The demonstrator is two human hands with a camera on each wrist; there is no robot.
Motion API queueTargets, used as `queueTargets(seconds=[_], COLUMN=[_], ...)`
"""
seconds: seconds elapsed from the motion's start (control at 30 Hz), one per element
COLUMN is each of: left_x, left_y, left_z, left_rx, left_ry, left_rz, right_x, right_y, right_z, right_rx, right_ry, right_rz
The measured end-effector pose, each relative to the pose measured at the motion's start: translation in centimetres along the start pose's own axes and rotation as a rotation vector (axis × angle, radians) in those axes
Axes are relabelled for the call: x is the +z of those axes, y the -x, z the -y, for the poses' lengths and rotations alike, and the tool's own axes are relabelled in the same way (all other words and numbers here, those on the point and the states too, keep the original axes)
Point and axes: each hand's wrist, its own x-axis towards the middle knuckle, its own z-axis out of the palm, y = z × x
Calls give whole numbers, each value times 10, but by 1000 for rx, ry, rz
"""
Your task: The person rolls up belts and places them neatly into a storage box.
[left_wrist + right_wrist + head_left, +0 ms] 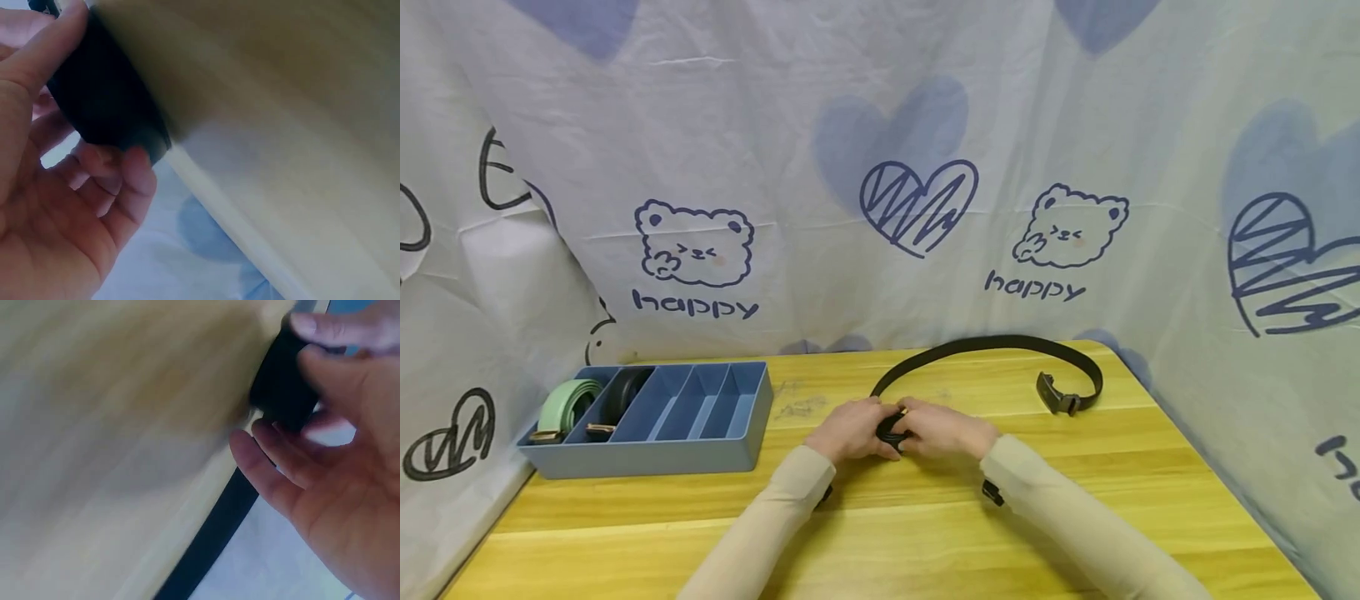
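Observation:
A black belt [1000, 342] lies on the table, one end wound into a small coil [891, 427] between the two hands. My left hand [850, 429] grips the coil from the left, its thumb along the near side and its fingers curled under the dark roll [109, 94] in the left wrist view. From the other side my right hand [947, 429] holds the same roll [287, 381], with thumb and fingers bent around it. The unrolled length arcs away behind the hands to the right, ending at a dark buckle [1054, 396].
At the left stands a blue-grey divided tray [647, 460]. A rolled green belt [563, 404] and a rolled black belt [622, 392] sit in its two leftmost compartments. A printed white cloth [805, 275] hangs behind the wooden table [910, 542].

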Motion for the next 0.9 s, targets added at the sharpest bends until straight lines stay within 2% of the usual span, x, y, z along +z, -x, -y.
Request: queueTargets(seconds=[0.13,0.23,0.37,0.63,0.8,0.9], left_x=[0,0,0,0,1,0], left_y=[-2,-2,-1,-2,0,1], left_z=[-1,0,2,6,13,15], left_rx=[8,9,19,20,34,20], left_ry=[16,59,97,166,216,223], left_rz=[-18,-16,-19,-14,-23,-16], right_x=[4,6,4,-5,-13,-13], right_y=[-5,-9,-13,-19,-18,-17], right_z=[3,5,6,13,17,16], right_rx=[38,61,50,13,16,13], right_ry=[-96,-119,-129,-34,88,177], right_rz=[-24,-68,-83,-39,-19,-35])
